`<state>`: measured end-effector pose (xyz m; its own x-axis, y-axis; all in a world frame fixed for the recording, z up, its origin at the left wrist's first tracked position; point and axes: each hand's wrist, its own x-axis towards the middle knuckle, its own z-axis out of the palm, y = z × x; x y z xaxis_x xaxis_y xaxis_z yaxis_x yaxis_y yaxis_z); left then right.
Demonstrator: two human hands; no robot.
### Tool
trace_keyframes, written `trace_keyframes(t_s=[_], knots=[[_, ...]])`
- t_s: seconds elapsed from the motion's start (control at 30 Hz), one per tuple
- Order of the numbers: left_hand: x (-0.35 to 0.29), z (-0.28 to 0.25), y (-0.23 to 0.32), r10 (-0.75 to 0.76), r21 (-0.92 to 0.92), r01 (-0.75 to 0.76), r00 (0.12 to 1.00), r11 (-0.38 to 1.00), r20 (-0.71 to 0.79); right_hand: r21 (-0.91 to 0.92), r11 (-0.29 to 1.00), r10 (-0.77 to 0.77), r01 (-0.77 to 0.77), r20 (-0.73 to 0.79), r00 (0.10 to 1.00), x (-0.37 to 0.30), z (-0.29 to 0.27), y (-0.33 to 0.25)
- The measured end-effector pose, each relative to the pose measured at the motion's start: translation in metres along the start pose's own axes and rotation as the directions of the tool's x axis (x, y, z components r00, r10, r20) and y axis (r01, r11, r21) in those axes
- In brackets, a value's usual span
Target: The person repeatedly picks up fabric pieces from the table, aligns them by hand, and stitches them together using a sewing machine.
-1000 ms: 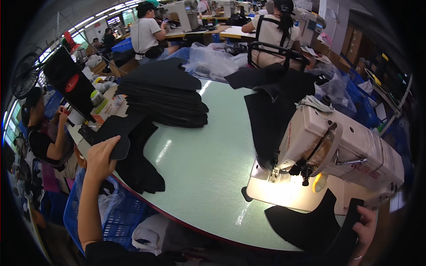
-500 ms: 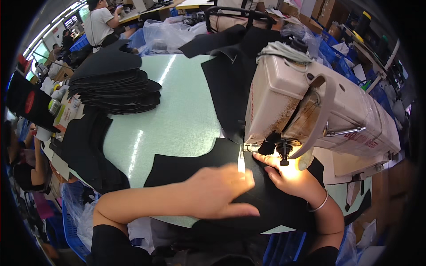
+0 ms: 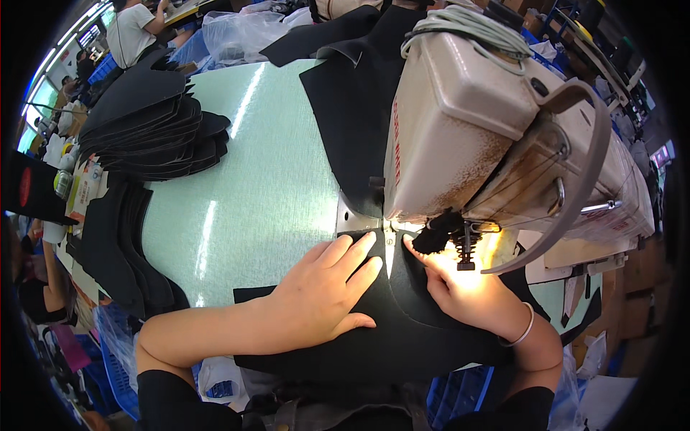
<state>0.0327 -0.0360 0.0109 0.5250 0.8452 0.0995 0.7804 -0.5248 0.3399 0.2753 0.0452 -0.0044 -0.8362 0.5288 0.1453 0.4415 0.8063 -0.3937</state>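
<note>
A black sheet-like piece (image 3: 316, 359), fabric or leather, lies under the needle area (image 3: 389, 228) of a worn beige sewing machine (image 3: 453, 100). A curved seam line shows on it near the bright lamp spot. My left hand (image 3: 316, 291) rests flat on the piece, left of the needle, fingers spread and thumb apart. On the needle's other side, my right hand (image 3: 467, 291) presses the piece with its index finger stretched toward the needle. Glare and the machine's spring part hide some of its fingers. Behind the needle, more black material (image 3: 352, 115) trails over the table.
On the pale green table (image 3: 266, 208) stand a tall stack of black cut pieces (image 3: 147, 129) and a second stack of curved ones (image 3: 118, 251) at the left. Blue crates (image 3: 460, 395) sit below the front edge. A person in a white shirt (image 3: 133, 32) works at the far left.
My left hand has moved from hovering, blurred, above the piece to lying flat beside the needle. The piece's left part has shifted toward me. The view has come closer to the machine.
</note>
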Motion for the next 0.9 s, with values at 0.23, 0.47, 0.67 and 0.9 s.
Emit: trace_keyframes(t_s=[0.23,0.47,0.67,0.9], knots=[[0.001,0.003,0.001,0.006,-0.035,-0.006,1.000,0.999,-0.002,-0.053,0.998,-0.013,0.019,0.101,0.995,0.003,-0.003,-0.001],[0.003,0.004,0.001,0.005,0.029,-0.005,1.000,1.000,-0.012,0.068,0.998,0.007,-0.008,0.016,1.000,0.004,0.002,-0.002],[0.004,0.000,0.000,0.005,0.018,-0.005,1.000,1.000,0.011,0.019,1.000,-0.023,0.023,-0.008,1.000,0.007,0.002,-0.002],[0.008,0.001,-0.004,0.011,0.018,-0.011,1.000,1.000,0.017,-0.008,1.000,-0.030,0.030,-0.034,0.999,0.006,0.004,0.003]])
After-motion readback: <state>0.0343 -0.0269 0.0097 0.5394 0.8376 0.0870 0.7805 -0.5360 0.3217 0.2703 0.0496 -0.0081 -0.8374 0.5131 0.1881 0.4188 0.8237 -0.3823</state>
